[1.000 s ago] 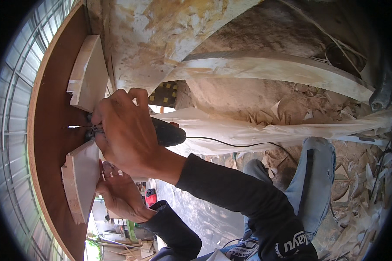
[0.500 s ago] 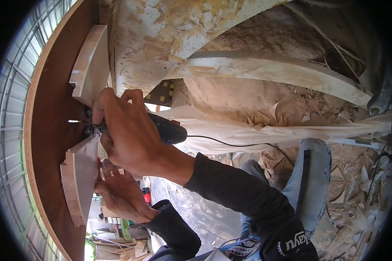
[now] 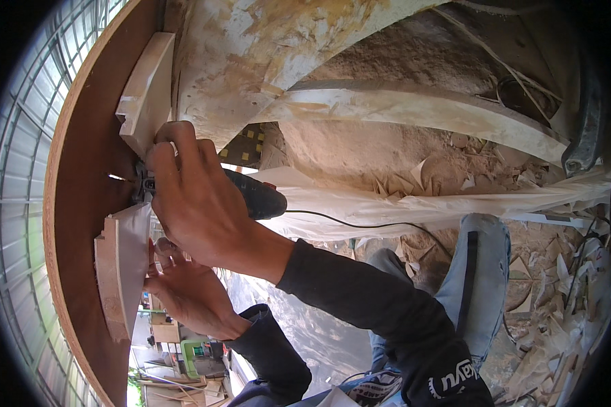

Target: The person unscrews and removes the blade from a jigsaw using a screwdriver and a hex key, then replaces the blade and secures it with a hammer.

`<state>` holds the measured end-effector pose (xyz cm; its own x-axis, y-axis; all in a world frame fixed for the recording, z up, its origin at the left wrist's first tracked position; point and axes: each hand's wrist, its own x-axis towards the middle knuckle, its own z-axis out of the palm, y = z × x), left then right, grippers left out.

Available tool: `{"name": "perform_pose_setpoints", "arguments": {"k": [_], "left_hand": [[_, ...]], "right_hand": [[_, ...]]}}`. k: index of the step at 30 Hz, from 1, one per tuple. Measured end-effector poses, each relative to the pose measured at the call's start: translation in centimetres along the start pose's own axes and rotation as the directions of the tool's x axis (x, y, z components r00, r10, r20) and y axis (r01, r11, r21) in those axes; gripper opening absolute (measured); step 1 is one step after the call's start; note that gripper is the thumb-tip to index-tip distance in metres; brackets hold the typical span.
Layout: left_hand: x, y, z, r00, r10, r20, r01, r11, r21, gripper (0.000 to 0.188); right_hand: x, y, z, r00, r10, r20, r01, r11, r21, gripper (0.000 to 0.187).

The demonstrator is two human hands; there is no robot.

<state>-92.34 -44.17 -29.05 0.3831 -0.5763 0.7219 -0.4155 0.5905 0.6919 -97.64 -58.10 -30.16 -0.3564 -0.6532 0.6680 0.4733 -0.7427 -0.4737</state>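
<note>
My right hand is wrapped round a dark corded power tool; its exact kind is hard to tell, as the hand covers most of its body. The tool's metal head sits against a curved brown board, beside a short slit with light showing through. Two pale wood blocks stand on the board, an upper block and a lower block, with the tool between them. Below it, my left hand is palm up, fingers apart and bent, their tips touching the lower block's face.
A black cord runs right from the tool. Pale curved wood pieces lie across the top, and whitish sheeting stretches across the middle. Wood shavings cover the floor at right, near my jeans-clad leg. A metal grille is at far left.
My right hand's fingers have shifted upward on the tool, uncovering more of its metal head. My left hand stays by the lower block. The whole view has shifted slightly.
</note>
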Motion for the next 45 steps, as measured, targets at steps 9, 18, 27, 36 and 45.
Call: {"name": "perform_pose_setpoints", "arguments": {"k": [9,18,27,36,45], "left_hand": [[-0.7,0.4,0.9,0.996,-0.061,-0.069,0.056,0.996,-0.072,0.051],[-0.6,0.4,1.0,0.999,-0.032,0.027,0.034,0.996,-0.076,0.045],[-0.4,-0.9,1.0,0.999,-0.03,-0.027,0.028,0.998,-0.064,0.055],[-5.8,-4.2,3.9,0.994,0.016,-0.111,0.005,0.983,0.183,0.048],[-8.1,-4.5,-4.9,0.972,0.196,-0.127,-0.115,0.876,0.469,0.02]], "right_hand": [[-0.6,-1.2,0.4,0.99,0.114,0.085,-0.108,0.991,-0.078,0.024],[-1.2,-0.3,0.7,0.995,0.016,-0.096,-0.023,0.997,-0.072,0.024],[-3.8,1.1,-4.6,0.966,0.105,-0.236,-0.057,0.977,0.204,0.04],[-10.1,-3.5,-7.1,0.962,0.176,0.209,-0.231,0.933,0.276,0.037],[-9.8,-4.6,-6.5,0.955,0.043,0.295,-0.129,0.952,0.277,0.023]]}}
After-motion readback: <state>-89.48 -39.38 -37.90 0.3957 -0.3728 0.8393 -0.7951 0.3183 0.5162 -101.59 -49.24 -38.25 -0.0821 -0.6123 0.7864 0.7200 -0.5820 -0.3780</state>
